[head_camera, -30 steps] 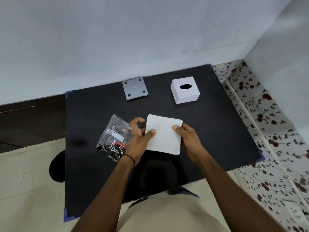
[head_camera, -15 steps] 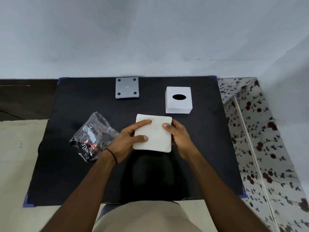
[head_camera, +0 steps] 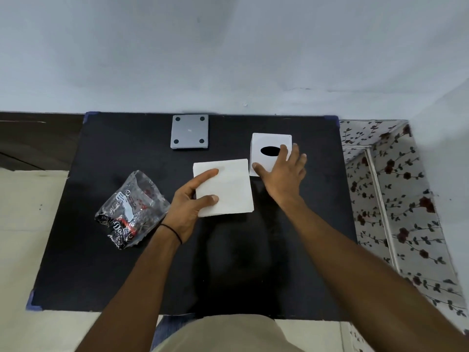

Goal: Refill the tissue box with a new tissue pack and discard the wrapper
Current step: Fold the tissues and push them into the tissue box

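A white stack of tissues (head_camera: 229, 189) lies on the black table (head_camera: 101, 262) at its middle. My left hand (head_camera: 190, 207) grips the stack's left edge, thumb and index finger on top. The white tissue box (head_camera: 266, 143) with a dark oval slot stands just right of the stack, further back. My right hand (head_camera: 284, 174) rests over the box's near right side, fingers spread on its top and thumb against its front. The crumpled clear wrapper (head_camera: 132, 209) with red and black print lies left of my left hand.
A grey square base plate (head_camera: 189, 132) with dark round feet at its corners lies at the table's back edge, near the wall. A floral-patterned surface (head_camera: 396, 199) borders the table on the right. A pale floor lies to the left.
My right hand has let go of the tissue stack and moved right and back onto the tissue box. My left hand still holds the stack.
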